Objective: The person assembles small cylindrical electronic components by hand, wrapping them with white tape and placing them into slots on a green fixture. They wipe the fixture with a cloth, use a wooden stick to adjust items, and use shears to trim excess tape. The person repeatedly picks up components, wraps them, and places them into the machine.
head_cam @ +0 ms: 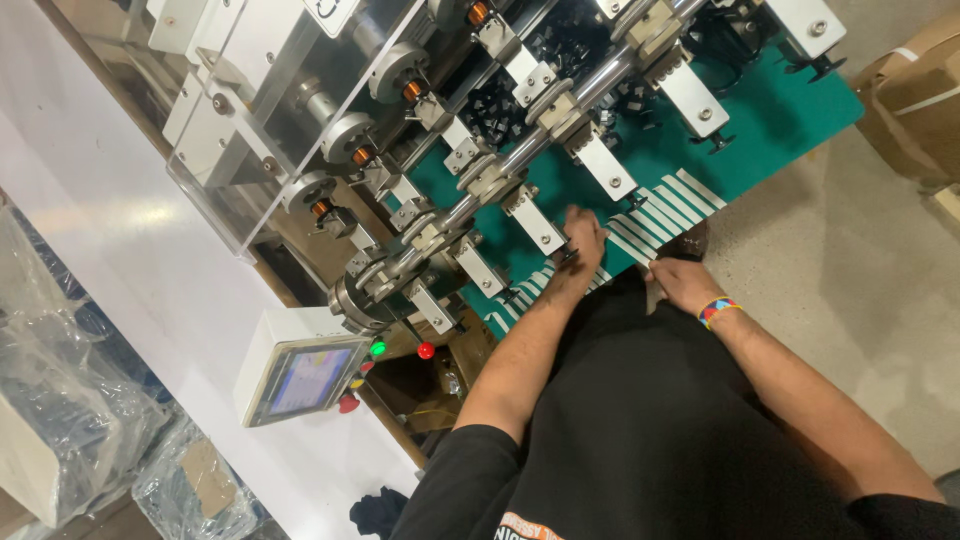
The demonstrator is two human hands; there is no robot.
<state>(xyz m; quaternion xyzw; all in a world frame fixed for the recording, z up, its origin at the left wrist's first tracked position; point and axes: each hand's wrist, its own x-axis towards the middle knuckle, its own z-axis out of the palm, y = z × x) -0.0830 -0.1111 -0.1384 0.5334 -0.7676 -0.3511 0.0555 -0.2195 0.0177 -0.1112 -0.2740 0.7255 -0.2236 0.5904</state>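
Note:
My left hand (pixel 583 243) reaches over the green work mat (pixel 780 110) and its fingertips pinch a small black part (pixel 566 257) beside a row of white strips (pixel 665 208). My right hand (pixel 680 283), with a colourful wristband (pixel 718 311), rests at the mat's near edge with fingers curled; what they hold, if anything, is hidden. Just beyond my left hand runs a winding machine's metal shaft (pixel 520 155) with several white brackets (pixel 537 225). Behind the shaft sit spindles carrying copper-wound bobbins (pixel 363 155).
A white control box with a lit screen (pixel 300 378) stands left of my arm, with green (pixel 378 348) and red (pixel 426 351) buttons beside it. A clear plastic guard (pixel 250 130) covers the machine's back. Cardboard boxes (pixel 915 90) are on the floor at right; plastic-wrapped bundles (pixel 60 400) lie at left.

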